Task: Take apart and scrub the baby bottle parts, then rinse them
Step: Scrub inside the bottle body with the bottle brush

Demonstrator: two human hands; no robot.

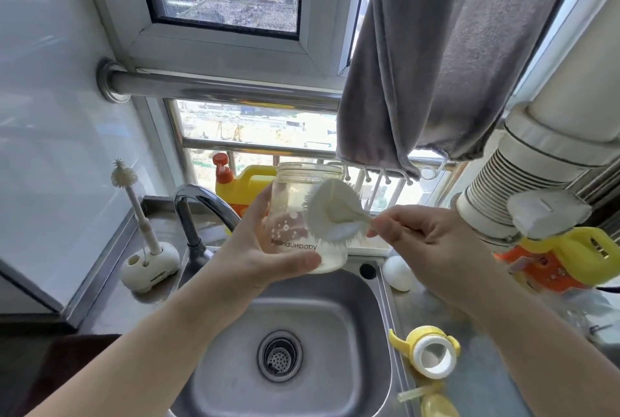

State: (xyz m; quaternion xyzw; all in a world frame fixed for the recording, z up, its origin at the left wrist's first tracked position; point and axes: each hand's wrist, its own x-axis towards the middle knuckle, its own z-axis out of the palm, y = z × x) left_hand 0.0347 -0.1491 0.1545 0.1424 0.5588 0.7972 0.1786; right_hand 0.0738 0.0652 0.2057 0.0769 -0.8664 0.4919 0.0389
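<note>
A clear baby bottle body [295, 215], open at the top and printed with lettering low on its wall, is gripped upright in the left hand [258, 249] above the stainless steel sink [352, 332]; the fingers are wrapped behind the bottle and the thumb is pressed across its milky base. A round white silicone brush head [332, 212], edged with short bristles, is held against the outside of the bottle's right wall. Its handle is pinched between the thumb and curled fingers of the right hand [432, 242], which is raised to the right of the bottle. On the steel counter to the right of the sink, a yellow handled collar with a white ring [429, 349] is laid on its side, and a yellowish straw piece [422, 395] is seen just below it, near the frame's lower edge. A white egg-shaped object [399, 272] is set by the sink's back right corner. A curved chrome faucet [201, 212] is mounted at the back left, and beside it a thin nipple brush [134, 205] is stood upright in a white holder [149, 265]. A yellow detergent jug with an orange cap [241, 182] is placed on the sill behind the bottle, and a grey towel [436, 64] is hung over the rail above.
</note>
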